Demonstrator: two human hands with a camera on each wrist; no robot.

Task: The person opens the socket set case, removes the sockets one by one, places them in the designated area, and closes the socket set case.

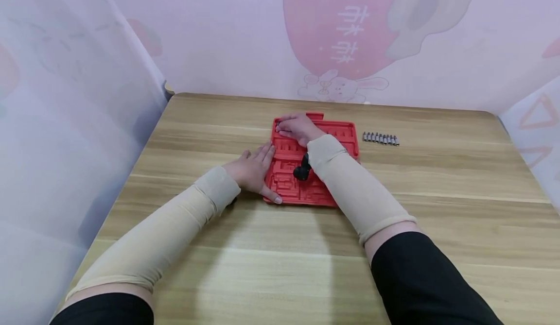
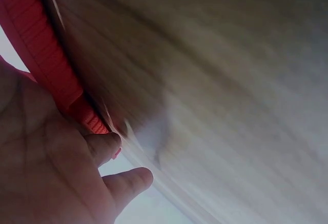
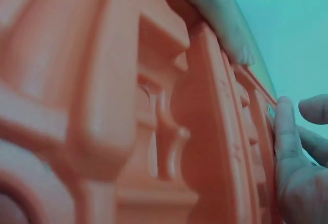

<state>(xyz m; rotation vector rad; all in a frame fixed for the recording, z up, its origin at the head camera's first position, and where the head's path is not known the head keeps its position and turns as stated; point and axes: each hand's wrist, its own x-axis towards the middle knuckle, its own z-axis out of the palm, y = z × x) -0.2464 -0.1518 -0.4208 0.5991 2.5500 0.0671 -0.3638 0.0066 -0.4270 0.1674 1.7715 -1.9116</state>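
A red molded tool case (image 1: 321, 196) lies unfolded on the table, its recesses facing up. My left hand (image 1: 253, 169) rests along the case's left side, fingers spread on the rim and thumb at the front corner. Reaching over the case, my right hand (image 1: 299, 128) has its fingertips at the far left corner. A small dark piece (image 1: 277, 127) shows there under the fingers, and the right wrist view has a tiny metallic bit (image 3: 270, 110) beside a fingertip. Its kind cannot be made out. One right finger touches the case; another stands apart.
To the right of the case, several small metal sockets (image 1: 380, 139) stand in a row on the wooden table (image 1: 437, 194). A black wrist camera (image 1: 302, 169) hangs under the right wrist above the case. Printed cloth walls (image 1: 218, 38) border the table.
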